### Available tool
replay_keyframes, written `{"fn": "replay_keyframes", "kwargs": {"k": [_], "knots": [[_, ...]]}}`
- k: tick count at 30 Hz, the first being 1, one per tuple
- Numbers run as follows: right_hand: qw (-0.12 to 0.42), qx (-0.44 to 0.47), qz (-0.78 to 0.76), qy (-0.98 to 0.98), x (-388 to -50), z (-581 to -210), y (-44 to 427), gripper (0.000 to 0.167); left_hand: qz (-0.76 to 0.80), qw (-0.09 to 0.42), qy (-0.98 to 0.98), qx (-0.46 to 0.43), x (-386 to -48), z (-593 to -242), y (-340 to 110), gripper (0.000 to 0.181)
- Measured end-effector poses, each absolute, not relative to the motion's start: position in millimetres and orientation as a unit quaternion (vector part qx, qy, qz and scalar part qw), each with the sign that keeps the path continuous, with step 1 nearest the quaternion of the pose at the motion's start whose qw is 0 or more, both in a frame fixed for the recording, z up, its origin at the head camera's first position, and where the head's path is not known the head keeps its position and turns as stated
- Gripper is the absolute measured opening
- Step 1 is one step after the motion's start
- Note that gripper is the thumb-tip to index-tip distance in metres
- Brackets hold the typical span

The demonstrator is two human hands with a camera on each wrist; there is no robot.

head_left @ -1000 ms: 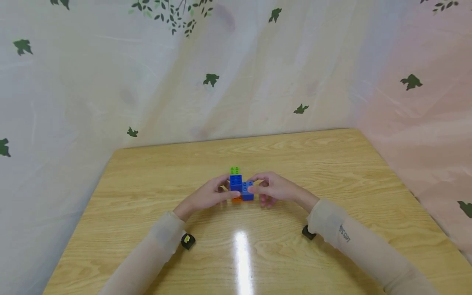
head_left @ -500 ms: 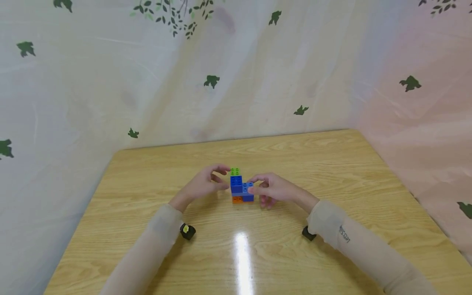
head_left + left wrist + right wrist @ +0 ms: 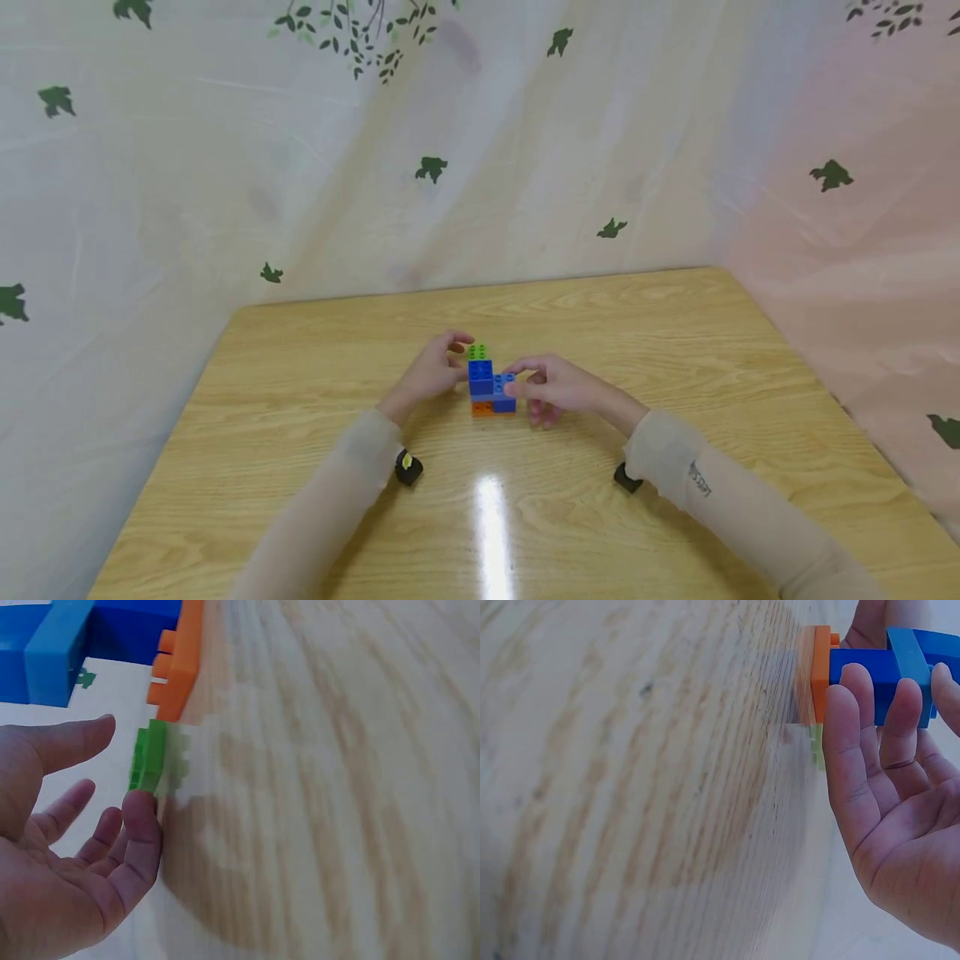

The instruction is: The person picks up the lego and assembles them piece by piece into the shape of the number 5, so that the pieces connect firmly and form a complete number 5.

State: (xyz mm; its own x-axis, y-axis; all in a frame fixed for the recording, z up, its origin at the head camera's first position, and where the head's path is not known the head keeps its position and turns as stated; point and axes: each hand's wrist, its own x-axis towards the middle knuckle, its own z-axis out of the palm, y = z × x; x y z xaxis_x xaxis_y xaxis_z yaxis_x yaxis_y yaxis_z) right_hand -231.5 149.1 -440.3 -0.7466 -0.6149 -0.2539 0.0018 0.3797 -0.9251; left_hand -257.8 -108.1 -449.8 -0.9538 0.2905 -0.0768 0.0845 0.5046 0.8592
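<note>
A small stack of toy building bricks stands on the table: an orange brick at the bottom, a dark blue brick on it, a lighter blue brick across that, and another dark blue brick on top at the left. My right hand pinches the lighter blue brick's right end between thumb and forefinger. Behind the stack, a thin green brick lies on the table. My left hand is beside it with fingers loosely bent, a fingertip at its end; contact is hard to tell.
The wooden table reaches back to a pale cloth backdrop with leaf prints. Dark wrist devices sit under both sleeves.
My left hand has let go of the stack, drawn off to the left, then moved in beside the green brick. My right hand keeps its pinch in place.
</note>
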Motion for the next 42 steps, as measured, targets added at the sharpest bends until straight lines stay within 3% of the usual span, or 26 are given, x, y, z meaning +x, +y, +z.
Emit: {"fn": "replay_keyframes", "kwargs": {"k": [6,14,27,42], "knots": [[0.294,-0.201,-0.52,0.777,-231.3,-439.6,148.7,0.051,0.43,0.076,0.892,0.115,-264.7,-454.6,-100.0,0.047],[0.299,-0.197,-0.52,0.775,-231.2,-439.2,149.0,0.052,0.427,0.084,0.896,0.085,-267.7,-458.1,-96.8,0.064],[0.299,-0.2,-0.52,0.774,-231.1,-439.7,149.3,0.053,0.383,0.089,0.915,0.091,-264.4,-452.9,-108.4,0.041],[0.301,-0.203,-0.525,0.77,-231.3,-440.7,150.8,0.055,0.376,0.1,0.912,0.127,-257.4,-451.4,-126.8,0.051]]}}
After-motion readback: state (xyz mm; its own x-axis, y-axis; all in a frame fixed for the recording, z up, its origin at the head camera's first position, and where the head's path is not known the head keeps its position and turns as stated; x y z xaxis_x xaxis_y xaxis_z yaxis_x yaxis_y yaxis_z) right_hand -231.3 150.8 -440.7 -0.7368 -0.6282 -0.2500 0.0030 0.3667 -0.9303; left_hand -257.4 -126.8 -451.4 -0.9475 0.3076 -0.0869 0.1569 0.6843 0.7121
